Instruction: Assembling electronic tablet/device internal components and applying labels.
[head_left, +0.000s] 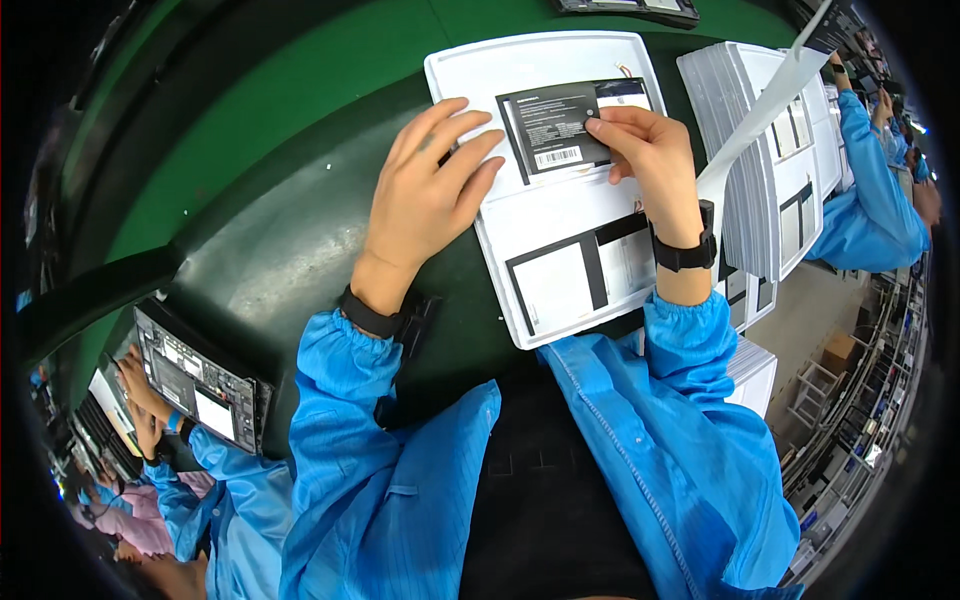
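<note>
My right hand [648, 150] pinches the right edge of a black printed label [552, 128] with a white barcode, between thumb and fingers. The label lies over the left part of a flat, black-edged battery pack [625, 98]; I cannot tell whether it is stuck down. To the left, my left hand [432, 175] is open with its fingers spread, close to the label's left edge and holding nothing. Beneath both is a white tray [540, 212]. A second flat pack [558, 290], white with black strips, lies in the tray's near half. Thin wires show at the upper pack's far edge.
A stack of white trays [735, 160] stands on the right, with a pale backing strip [765, 118] curving past it. At left, a co-worker's hands [145, 395] are at an opened laptop base [200, 380]. Another blue-sleeved person [865, 200] is at far right.
</note>
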